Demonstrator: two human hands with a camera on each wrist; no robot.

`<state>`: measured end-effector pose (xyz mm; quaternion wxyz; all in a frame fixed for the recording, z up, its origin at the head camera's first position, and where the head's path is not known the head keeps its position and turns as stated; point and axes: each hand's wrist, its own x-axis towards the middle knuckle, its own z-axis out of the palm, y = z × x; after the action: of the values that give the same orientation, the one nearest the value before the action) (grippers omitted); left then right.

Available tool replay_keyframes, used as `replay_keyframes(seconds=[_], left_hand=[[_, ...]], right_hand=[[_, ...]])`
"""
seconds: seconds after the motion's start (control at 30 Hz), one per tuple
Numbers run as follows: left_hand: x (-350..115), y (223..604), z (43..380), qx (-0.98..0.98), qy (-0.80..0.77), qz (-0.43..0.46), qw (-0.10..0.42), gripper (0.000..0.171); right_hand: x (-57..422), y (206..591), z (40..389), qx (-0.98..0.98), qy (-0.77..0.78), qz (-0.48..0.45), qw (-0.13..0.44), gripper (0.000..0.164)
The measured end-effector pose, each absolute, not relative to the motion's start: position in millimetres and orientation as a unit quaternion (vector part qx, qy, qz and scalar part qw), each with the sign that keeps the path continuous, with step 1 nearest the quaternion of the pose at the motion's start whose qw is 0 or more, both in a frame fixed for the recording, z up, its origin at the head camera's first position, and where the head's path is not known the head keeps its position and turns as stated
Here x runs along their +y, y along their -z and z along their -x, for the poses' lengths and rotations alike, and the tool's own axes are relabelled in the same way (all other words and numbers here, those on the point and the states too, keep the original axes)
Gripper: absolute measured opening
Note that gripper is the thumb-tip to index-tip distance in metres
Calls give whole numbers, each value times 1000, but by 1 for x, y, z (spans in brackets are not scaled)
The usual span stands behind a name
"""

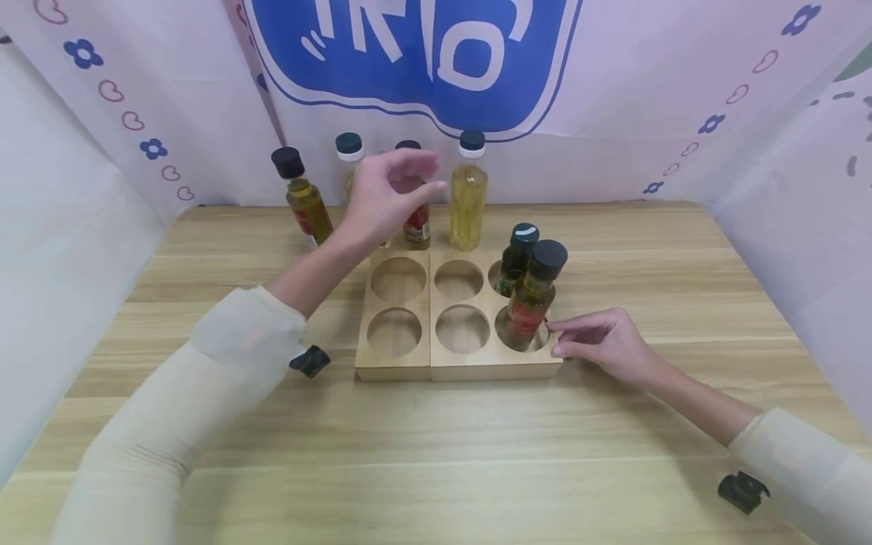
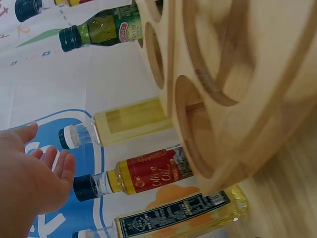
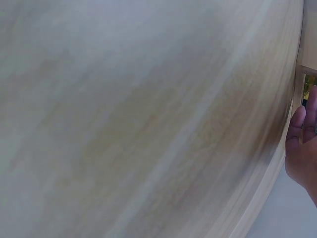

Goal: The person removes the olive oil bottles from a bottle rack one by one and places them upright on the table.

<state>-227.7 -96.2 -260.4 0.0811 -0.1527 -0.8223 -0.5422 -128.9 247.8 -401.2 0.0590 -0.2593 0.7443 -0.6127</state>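
Pale printed cloth [image 1: 606, 163] bearing a large blue sign [image 1: 388, 85] hung behind a wood-grain bench [image 1: 436, 462]. Over its far middle, the left hand [image 1: 390, 195] held nothing, thumb and fingers spread apart in a loose curve near the bottle caps, touching none that could be seen. Around it stood four bottles at the far side: a black-capped bottle [image 1: 309, 212] leftmost, a white-necked bottle [image 1: 350, 168] partly hidden by the hand and wrist, a red-labelled olive oil bottle [image 2: 156, 171], and a clear bottle of yellow oil [image 1: 468, 208] on the right. Lower right, the right hand [image 1: 609, 348] had thumb and fingertips at the near right corner of the wooden holder [image 1: 395, 373]; whether they pinched its wall or merely pressed there, I could not tell. Just inside that corner, a red-labelled, black-capped bottle [image 1: 527, 306] occupied the near right hole, with a dark green bottle [image 1: 514, 265] in the far right one; the four holes to the left were vacant. Filling the holder seemed the step under way, two bottles in and the left hand reaching for another. Such a move called for closing around one neck, lifting it clear of its neighbours and lowering it straight into a vacant hole.
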Motion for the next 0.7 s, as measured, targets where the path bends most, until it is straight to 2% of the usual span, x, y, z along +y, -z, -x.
replay_keyframes(seconds=[0.43,0.7], left_hand=[[-126,293,216,-849,491,195,28,27],[-145,314,213,-884,418,210,-4,32]], right_hand=[[246,401,129,746,613,253,62,29],[247,402,129,741,618,256,56,30]])
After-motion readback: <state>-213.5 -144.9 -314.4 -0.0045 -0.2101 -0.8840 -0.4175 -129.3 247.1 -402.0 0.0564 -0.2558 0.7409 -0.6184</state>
